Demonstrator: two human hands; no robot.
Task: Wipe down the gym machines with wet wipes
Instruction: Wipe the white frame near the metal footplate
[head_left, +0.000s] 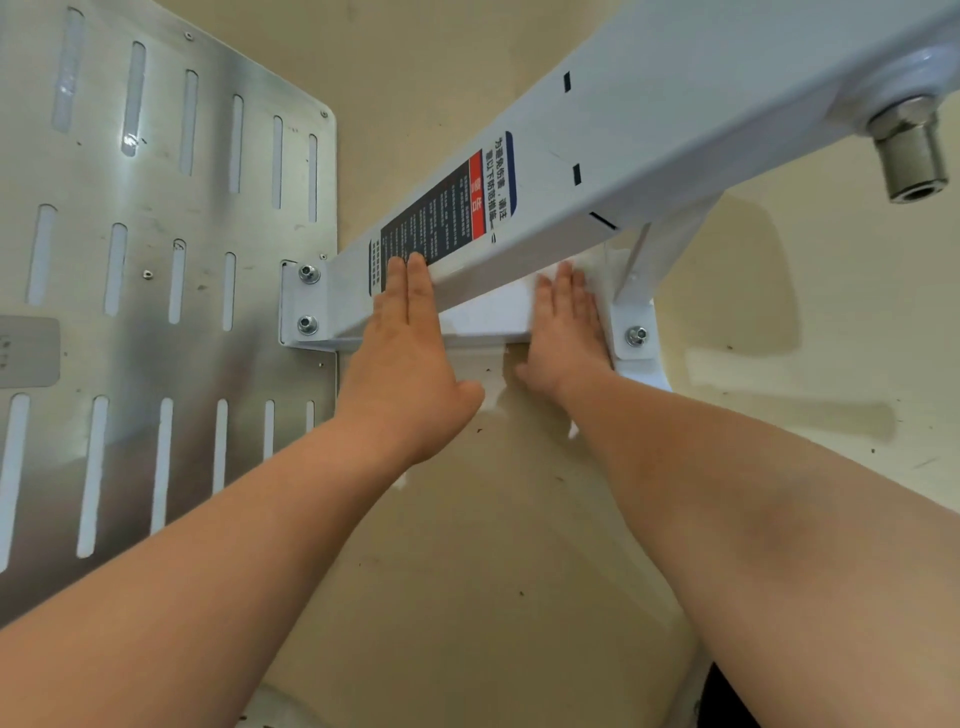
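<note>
Left hand: the left hand (410, 358) is laid flat, fingers straight and pressed together. The tips are set on the white beam (649, 130) at the foot of the warning label (447, 213). Nothing is pinched.
Right hand: the right hand (566, 327) is held flat, fingers straight and close, and is pressed onto the wet wipe (488, 317).
Wet wipe: it is stretched along the beam's lower side face between the two hands. Both ends are covered by the palms, and small white scraps are seen past the left thumb and below the right wrist.
Hard to tell: the wipe is white on white, so its edges are barely traced. Whether the left palm bears on it cannot be told.
Label: its small print is blurred, and its lower corner is covered by the left fingertips.
Beam: it is bolted beside the slotted steel plate (156, 208) and is cut off at the upper right.
Surroundings: a bolted bracket (636, 332) is seen just beside the right hand, a steel pin (909, 150) at the upper right, and the beige floor (493, 571) beneath.
</note>
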